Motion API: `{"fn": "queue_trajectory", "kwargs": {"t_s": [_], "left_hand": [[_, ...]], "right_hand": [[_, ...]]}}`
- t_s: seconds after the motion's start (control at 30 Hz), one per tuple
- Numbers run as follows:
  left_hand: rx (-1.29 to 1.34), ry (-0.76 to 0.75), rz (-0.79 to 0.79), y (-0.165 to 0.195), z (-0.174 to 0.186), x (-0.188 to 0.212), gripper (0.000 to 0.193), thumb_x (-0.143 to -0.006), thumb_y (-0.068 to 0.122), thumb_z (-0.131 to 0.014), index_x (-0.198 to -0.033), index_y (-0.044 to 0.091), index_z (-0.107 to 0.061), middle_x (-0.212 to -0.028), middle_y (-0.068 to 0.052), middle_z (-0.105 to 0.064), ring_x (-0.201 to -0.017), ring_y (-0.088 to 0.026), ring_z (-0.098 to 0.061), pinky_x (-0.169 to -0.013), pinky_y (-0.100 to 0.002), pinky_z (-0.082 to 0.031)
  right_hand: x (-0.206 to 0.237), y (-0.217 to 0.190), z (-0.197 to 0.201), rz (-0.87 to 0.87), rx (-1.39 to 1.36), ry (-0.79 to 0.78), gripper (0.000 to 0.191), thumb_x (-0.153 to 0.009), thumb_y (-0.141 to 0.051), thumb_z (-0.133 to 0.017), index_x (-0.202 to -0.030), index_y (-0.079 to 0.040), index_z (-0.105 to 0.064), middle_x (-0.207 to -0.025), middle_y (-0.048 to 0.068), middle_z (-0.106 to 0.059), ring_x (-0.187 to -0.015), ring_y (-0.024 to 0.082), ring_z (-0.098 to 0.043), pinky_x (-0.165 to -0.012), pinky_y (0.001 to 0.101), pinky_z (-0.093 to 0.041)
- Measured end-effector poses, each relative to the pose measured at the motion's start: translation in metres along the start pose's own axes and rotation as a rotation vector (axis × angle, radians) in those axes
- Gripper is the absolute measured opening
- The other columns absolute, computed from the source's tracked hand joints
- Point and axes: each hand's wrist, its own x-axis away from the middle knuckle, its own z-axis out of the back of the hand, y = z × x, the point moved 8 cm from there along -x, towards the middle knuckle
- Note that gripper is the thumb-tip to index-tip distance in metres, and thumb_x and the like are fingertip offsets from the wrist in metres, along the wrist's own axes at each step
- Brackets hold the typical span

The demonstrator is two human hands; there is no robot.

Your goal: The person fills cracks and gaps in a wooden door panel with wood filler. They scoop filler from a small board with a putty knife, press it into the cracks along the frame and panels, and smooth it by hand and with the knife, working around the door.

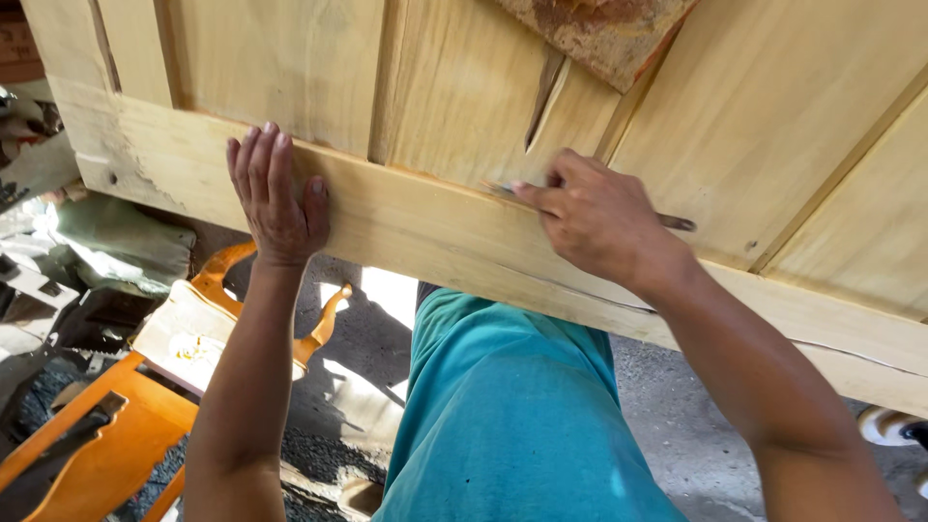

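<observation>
A pale wooden door (pixel 464 106) lies tilted across the upper part of the view, built of upright boards and one broad cross rail (pixel 425 227) that runs from upper left to lower right. All places below are given relative to this cross rail.

Left hand (pixel 275 198): open and flat, fingers together and pointing up, the palm pressed on the rail's left part, the fingertips reaching its upper edge.

Right hand (pixel 594 217): closed around a thin dark tool (pixel 677 222), perhaps a pencil or scribe; its kind cannot be told for certain. The hand rests on the rail's upper edge, near the middle of the rail and well apart from the left hand. One end of the tool sticks out to the right of the hand; the working tip lies at the joint where the rail meets the boards above.

Above the rail, at the top of the view, a rough reddish-brown slab (pixel 599 29) overlaps the boards.

Below the rail: the person's teal shirt (pixel 512 416), seen from above. Lower left of the rail stands orange-varnished furniture (pixel 116 435) with curved carved parts on a gravelly grey floor (pixel 677 435), partly sunlit. A crack (pixel 580 287) runs along the rail's lower part, under the right hand.
</observation>
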Motion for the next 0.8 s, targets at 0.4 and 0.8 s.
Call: {"fn": "queue_trajectory", "kwargs": {"t_s": [0.4, 0.8], "left_hand": [[-0.064, -0.028, 0.015, 0.001, -0.002, 0.004, 0.046, -0.114, 0.028, -0.051, -0.151, 0.001, -0.052, -0.154, -0.022, -0.052, -0.149, -0.043, -0.043, -0.129, -0.064, -0.023], [-0.064, -0.013, 0.021, 0.011, 0.007, -0.007, 0.05, -0.111, 0.027, -0.05, -0.151, -0.002, -0.05, -0.153, -0.024, -0.054, -0.147, -0.044, -0.045, -0.128, -0.062, -0.024]], "right_hand": [[0.06, 0.056, -0.01, 0.02, 0.05, 0.071, 0.03, -0.095, -0.021, -0.059, -0.118, -0.028, -0.078, -0.099, 0.004, -0.065, -0.091, 0.024, -0.068, -0.07, 0.0401, -0.056], [0.06, 0.07, 0.081, 0.004, -0.156, 0.833, 0.023, -0.102, -0.008, -0.073, -0.123, -0.01, -0.078, -0.1, 0.01, -0.066, -0.08, 0.025, -0.067, -0.07, 0.0387, -0.055]]}}
